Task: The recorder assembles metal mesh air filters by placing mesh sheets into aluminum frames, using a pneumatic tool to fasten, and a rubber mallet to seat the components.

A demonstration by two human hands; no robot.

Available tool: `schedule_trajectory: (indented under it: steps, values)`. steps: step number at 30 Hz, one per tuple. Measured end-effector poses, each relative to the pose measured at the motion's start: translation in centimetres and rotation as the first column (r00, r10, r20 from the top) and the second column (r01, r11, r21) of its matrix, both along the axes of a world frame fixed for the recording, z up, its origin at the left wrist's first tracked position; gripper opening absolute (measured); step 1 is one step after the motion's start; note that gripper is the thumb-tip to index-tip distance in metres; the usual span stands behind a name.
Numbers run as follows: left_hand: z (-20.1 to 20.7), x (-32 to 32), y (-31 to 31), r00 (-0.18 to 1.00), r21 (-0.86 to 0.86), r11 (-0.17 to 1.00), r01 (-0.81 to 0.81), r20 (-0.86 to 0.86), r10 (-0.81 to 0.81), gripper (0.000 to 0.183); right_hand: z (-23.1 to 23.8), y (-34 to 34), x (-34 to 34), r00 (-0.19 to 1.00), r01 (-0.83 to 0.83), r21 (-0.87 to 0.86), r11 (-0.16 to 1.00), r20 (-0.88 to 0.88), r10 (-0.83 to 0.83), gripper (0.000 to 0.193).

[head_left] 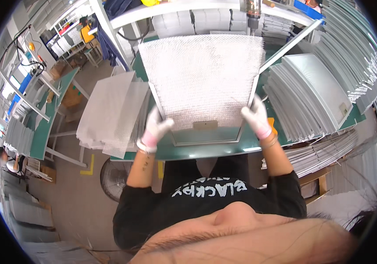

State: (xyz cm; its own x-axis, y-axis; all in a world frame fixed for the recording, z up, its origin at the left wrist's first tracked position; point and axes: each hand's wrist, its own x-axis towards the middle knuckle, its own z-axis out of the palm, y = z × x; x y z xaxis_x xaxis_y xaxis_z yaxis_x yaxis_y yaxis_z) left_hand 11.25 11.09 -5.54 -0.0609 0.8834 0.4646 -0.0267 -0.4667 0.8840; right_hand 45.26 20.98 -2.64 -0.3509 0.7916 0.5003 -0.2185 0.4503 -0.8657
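A silvery metal mesh sheet (pixel 204 79) lies over a thin metal frame (pixel 208 143) in front of me, its far end standing wider than the frame. The frame's near bar and parts of its sides show past the mesh. Near the mesh's lower edge is a small tan rectangle (pixel 205 125). My left hand (pixel 155 128), in a white glove, closes on the left edge, thumb on top. On the opposite edge my right hand (pixel 257 118), also gloved, grips with its thumb over the mesh. The fingers beneath are hidden, so whether they also hold the frame cannot be told.
Loose mesh sheets (pixel 107 110) are piled left on the green table (pixel 188 152). Stacked framed panels (pixel 307 97) lean at right, beside an orange object (pixel 272 126). A power driver (pixel 253 15) hangs above the far side. A floor fan (pixel 113 178) stands below left.
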Motion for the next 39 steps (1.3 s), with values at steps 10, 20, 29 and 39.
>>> schedule_trajectory:
  steps: [10,20,29,39]
  values:
    - [4.9,3.0,0.1,0.968,0.2,0.963,-0.182,0.206,0.14,0.028,2.1,0.4,-1.0,0.978,0.143,-0.082,0.986,-0.142,-0.154,0.022]
    - [-2.3,1.4,-2.6,0.967,0.052,0.967,-0.249,-0.046,0.251,0.037,-4.2,-1.6,0.4,0.987,0.157,-0.046,0.986,0.0,-0.158,0.033]
    - [7.6,0.1,-2.8,0.982,0.112,0.98,-0.161,0.115,0.148,0.024,7.1,-0.8,1.2,0.993,0.116,0.002,0.993,-0.022,-0.116,0.026]
    - [5.2,1.4,-2.0,0.525,0.513,0.388,0.766,-0.149,-0.838,0.029,4.3,-5.4,1.8,0.935,-0.196,0.252,0.948,-0.244,0.258,0.024]
